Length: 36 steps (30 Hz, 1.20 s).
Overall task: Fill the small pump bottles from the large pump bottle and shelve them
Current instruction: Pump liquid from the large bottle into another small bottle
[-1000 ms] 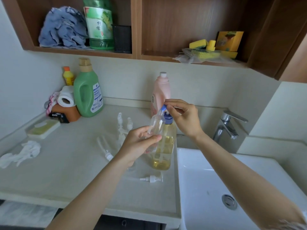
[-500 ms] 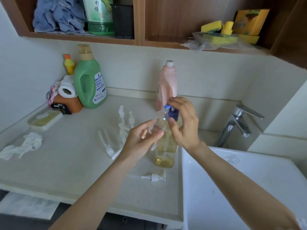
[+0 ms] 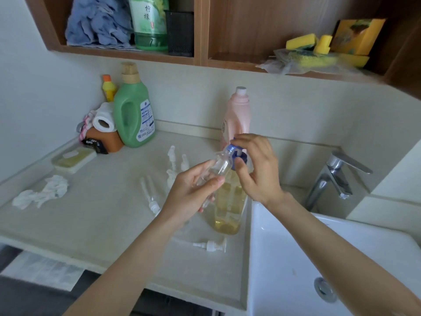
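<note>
Hands at work over the desk (image 3: 95,215): right hand (image 3: 257,172) pinches the blue pump head (image 3: 238,153) of the large pump bottle (image 3: 227,208), which stands upright w/ amber liquid by the sink (image 3: 296,258). Left hand (image 3: 193,195) grips a small clear bottle (image 3: 216,172), tilted, mouth at the spout. Large one likely heavy, stable; press from the top. Small one light, probably slick; hold mid-body. Loose white pumps (image 3: 211,246) lie nearby, approx. beside the base.

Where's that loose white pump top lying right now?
In the head view, the white pump top lies on its side on the counter, near the front edge, just below the large yellow-liquid bottle and left of the sink.
</note>
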Available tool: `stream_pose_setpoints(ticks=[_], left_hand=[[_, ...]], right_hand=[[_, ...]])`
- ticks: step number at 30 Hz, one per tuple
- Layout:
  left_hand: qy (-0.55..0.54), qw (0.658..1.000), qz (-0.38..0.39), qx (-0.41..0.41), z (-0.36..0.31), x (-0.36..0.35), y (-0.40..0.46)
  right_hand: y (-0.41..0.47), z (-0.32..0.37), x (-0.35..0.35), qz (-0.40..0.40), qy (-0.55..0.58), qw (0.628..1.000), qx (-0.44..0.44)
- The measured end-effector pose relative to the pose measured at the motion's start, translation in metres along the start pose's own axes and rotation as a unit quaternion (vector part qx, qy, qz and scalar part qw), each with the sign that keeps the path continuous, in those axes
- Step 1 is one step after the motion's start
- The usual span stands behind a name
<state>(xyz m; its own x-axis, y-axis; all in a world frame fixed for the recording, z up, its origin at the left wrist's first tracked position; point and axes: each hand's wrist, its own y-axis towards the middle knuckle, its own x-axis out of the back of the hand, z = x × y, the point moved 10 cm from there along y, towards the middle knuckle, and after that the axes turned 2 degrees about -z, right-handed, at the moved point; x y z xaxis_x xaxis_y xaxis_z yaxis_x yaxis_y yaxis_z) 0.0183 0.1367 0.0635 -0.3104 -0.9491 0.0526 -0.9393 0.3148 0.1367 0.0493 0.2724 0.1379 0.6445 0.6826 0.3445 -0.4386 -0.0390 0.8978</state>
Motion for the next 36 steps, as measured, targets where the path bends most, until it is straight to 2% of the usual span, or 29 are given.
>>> stream_pose_setpoints(ticks=[4, 11, 17, 25, 31, 36], left_hand=[[-0.001, 1.0, -0.014, -0.007, -0.004, 0.0, 0.0], [-0.024, 0.999, -0.042, 0.005, 0.004, -0.002, -0.005], [0.0, 0.999, -0.034, 0.025, 0.008, 0.001, -0.009], [0.013, 1.0, 0.005, -0.003, -0.009, -0.003, -0.007], [0.008, 1.0, 0.005, 0.015, -0.002, 0.001, -0.004], [0.012, 0.999, 0.017, 0.03, 0.005, 0.006, 0.001]], right_hand=[[-0.002, -0.002, -0.002, 0.011, 0.016, 1.0, -0.01], [-0.016, -0.007, -0.008, -0.08, 0.034, 0.996, -0.024], [-0.014, -0.003, -0.009, -0.045, 0.012, 0.998, -0.033], [0.001, -0.007, 0.0, -0.011, 0.014, 0.999, -0.043], [-0.012, -0.007, -0.006, -0.074, -0.003, 0.997, -0.026], [-0.017, -0.004, -0.012, -0.07, -0.033, 0.997, -0.018]])
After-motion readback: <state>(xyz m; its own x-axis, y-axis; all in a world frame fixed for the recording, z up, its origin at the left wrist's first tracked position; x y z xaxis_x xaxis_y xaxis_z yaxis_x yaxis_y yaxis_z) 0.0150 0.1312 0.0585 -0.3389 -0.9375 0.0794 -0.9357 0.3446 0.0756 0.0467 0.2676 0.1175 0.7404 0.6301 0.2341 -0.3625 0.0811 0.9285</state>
